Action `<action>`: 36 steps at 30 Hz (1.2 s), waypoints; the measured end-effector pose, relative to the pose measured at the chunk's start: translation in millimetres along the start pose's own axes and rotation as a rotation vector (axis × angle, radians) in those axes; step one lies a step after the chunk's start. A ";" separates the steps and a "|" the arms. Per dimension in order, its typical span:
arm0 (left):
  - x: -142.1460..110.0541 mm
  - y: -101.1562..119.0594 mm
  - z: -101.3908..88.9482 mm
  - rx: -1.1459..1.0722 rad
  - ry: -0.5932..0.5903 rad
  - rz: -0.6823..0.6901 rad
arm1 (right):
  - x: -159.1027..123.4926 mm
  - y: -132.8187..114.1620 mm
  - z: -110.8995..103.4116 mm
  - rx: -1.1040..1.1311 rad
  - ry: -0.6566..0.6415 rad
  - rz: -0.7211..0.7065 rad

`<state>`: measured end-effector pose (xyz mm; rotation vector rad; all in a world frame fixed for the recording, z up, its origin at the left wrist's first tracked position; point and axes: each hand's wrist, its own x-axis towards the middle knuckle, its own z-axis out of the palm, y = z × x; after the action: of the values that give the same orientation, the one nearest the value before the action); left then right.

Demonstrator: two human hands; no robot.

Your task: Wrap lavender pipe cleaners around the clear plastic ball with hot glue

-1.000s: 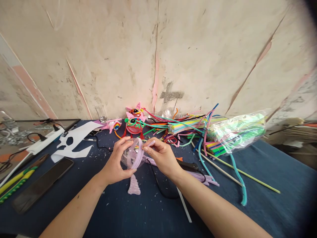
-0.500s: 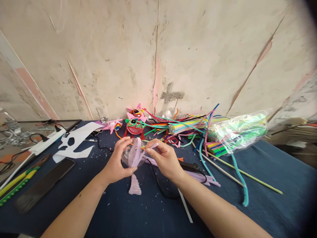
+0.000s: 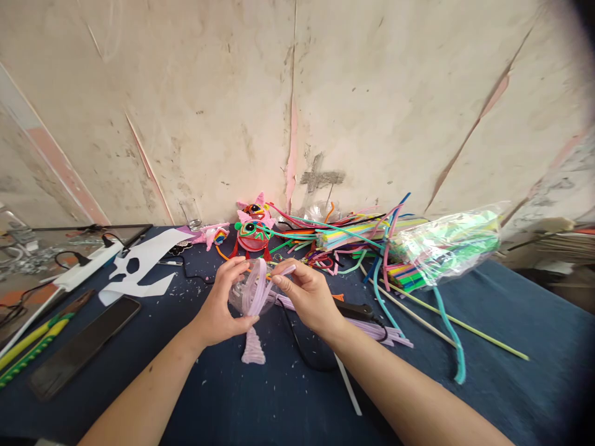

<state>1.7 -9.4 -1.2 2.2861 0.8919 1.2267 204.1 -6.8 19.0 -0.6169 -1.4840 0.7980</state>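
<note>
My left hand is curled round a clear plastic ball, thumb below and fingers above. Strips of lilac pipe cleaner run over the ball's front. Between the thumb and fingers of my right hand is pinched the free end of a lilac pipe cleaner, close to the ball's right side. Just below the ball lies a fan-shaped lilac piece of pipe cleaner; whether it is joined to the ball I cannot tell.
Decorated fish-like balls stand at the back. Pipe cleaner bundles and a plastic bag of them lie right. A black corded tool rests beside my right hand. Leftward are cut white paper, a phone, pliers and a power strip.
Both hands keep nearly the same place and grip. The pinched pipe cleaner end and the ball have shifted very slightly.
</note>
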 end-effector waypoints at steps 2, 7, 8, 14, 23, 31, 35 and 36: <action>0.0 -0.5 -0.3 0.002 -0.005 -0.002 | 0.2 0.1 -0.1 0.005 0.000 0.009; 0.8 0.4 -0.4 0.008 -0.007 -0.002 | 0.5 -0.9 0.8 0.023 -0.004 0.014; 0.9 1.0 -0.3 0.007 -0.008 -0.001 | 0.6 -0.9 1.1 0.027 -0.004 0.016; 0.6 1.9 0.4 -0.003 -0.009 0.027 | 1.2 1.2 1.9 0.054 0.001 0.065; -0.9 0.6 -0.1 0.014 0.005 0.028 | 2.9 2.3 2.3 0.088 -0.012 0.103; -1.7 -2.3 8.2 -0.122 0.002 -0.143 | 5.7 4.6 0.3 0.212 0.012 0.221; -1.9 -6.0 8.9 -0.103 0.025 -0.158 | 5.3 1.5 -1.5 0.163 -0.018 0.199; -1.9 -7.0 8.9 -0.107 0.033 -0.154 | 5.0 0.1 -1.5 0.143 -0.031 0.193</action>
<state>6.0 -6.1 -11.2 2.0783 0.9706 1.2181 205.3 -2.7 22.0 -0.6487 -1.3950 1.0579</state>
